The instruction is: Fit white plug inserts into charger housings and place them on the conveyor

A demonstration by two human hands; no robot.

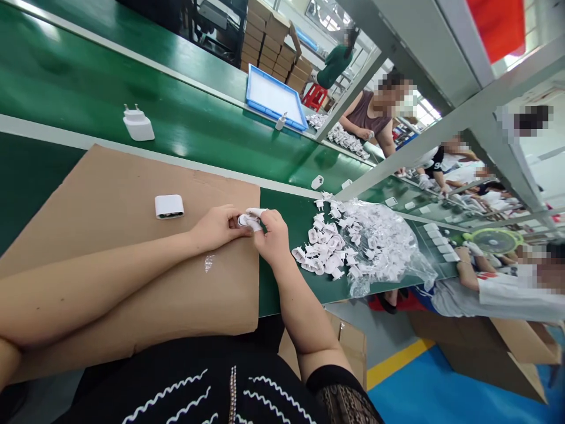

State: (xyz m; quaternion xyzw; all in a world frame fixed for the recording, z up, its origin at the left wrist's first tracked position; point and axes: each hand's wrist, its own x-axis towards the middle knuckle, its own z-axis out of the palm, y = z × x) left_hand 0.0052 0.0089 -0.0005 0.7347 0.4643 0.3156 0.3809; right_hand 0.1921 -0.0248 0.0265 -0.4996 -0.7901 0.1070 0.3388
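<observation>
Over the right edge of a cardboard sheet (212, 294), my two hands meet at a small white plastic plug part (242, 220). My left hand (218, 227) is closed around its left side. White covers sit on the thumb and finger of my right hand (272, 235), which pinch the part from the other side. Fingers hide most of it, so its full shape does not show. Left of my hands, a white charger housing (169, 206) lies on the cardboard with its open end facing me. To the right is a heap of white plug pieces (324, 244).
A clear plastic bag (384, 235) of white pieces lies beyond the heap. On the green conveyor belt (194, 129) sit a white plug charger (138, 123) and, farther along, a blue-rimmed tray (276, 97). A metal post (371, 171) rises at right; other people work along the line.
</observation>
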